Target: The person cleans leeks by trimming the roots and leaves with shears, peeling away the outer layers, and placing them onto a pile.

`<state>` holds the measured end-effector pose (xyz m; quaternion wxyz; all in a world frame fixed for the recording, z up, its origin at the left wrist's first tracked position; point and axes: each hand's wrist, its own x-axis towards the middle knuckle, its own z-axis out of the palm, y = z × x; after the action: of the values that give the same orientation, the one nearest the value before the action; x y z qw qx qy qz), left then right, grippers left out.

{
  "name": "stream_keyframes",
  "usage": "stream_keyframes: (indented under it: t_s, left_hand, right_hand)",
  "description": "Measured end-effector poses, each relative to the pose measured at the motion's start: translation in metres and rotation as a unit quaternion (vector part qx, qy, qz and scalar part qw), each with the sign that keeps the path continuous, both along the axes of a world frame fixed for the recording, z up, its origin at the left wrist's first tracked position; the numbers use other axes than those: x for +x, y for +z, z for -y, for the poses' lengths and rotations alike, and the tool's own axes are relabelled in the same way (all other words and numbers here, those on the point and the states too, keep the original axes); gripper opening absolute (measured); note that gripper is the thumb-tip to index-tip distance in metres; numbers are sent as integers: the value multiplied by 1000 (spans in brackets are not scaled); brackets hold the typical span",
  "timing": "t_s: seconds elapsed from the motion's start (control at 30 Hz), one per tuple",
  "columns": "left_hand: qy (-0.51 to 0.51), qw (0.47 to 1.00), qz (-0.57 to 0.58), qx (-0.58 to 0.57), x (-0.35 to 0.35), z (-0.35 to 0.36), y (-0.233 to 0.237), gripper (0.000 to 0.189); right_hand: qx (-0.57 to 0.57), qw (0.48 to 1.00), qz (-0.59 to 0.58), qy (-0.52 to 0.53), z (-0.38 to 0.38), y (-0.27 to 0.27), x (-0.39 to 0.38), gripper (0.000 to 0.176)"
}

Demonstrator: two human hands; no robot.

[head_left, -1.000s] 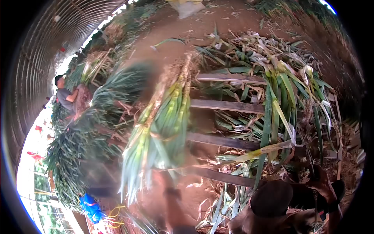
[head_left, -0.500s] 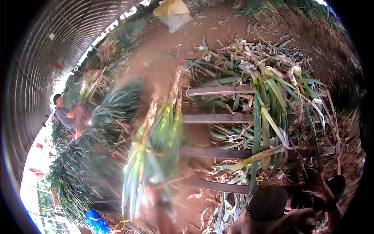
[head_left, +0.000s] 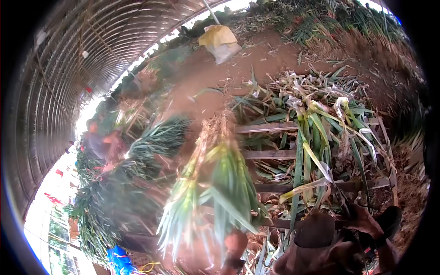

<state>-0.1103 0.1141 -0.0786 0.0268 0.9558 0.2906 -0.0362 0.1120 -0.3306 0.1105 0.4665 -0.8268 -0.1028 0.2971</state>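
Two leafy stalk bundles, one on the left point(head_left: 183, 197) and one on the right point(head_left: 231, 183), lie over the slats with dry roots pointing up and green leaves pointing down. Just below the right bundle's leaf tips is my left hand point(head_left: 236, 244), blurred, with its fingers unclear. At the lower right my right hand point(head_left: 364, 221) is closed around a thin dark tool point(head_left: 344, 204). Limp green and yellow leaves point(head_left: 316, 137) hang over the slats beyond that hand.
Metal slats point(head_left: 268, 127) cross the middle over leaf litter. Dark leafy piles point(head_left: 91, 215) fill the left, where a blurred person point(head_left: 98, 142) works. A yellow and white sack point(head_left: 221, 43) lies on the soil. A blue bag point(head_left: 120, 260) is at the bottom left.
The whole view has shifted, so most things appear lower and further right. The right bundle has swung right and its leaves are spread wider. My left hand now shows more clearly.
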Motion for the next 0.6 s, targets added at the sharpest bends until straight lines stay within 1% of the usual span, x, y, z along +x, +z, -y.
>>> stream_keyframes:
  t_s: [0.03, 0.07, 0.27, 0.33, 0.47, 0.6]
  left_hand:
    - [34, 999, 11, -34, -3, 10, 5, 35]
    - [21, 997, 6, -77, -4, 24, 26, 43]
    - [-28, 961, 29, -274, -18, 69, 79, 41]
    - [-28, 952, 33, -304, -18, 75, 87, 40]
    - [-22, 938, 42, -345, -14, 78, 93, 39]
    - [-18, 921, 41, -388, -6, 72, 102, 38]
  right_hand:
    - [3, 1000, 2, 3, 3, 0, -1, 62]
    - [2, 1000, 2, 1, 2, 0, -1, 61]
    - [-3, 1000, 10, 9, 2, 6, -1, 60]
    - [-17, 999, 34, 24, 0, 12, -2, 60]
    - [-3, 998, 46, 31, 8, -9, 1, 60]
    - [-1, 997, 66, 27, 13, -11, 1, 58]
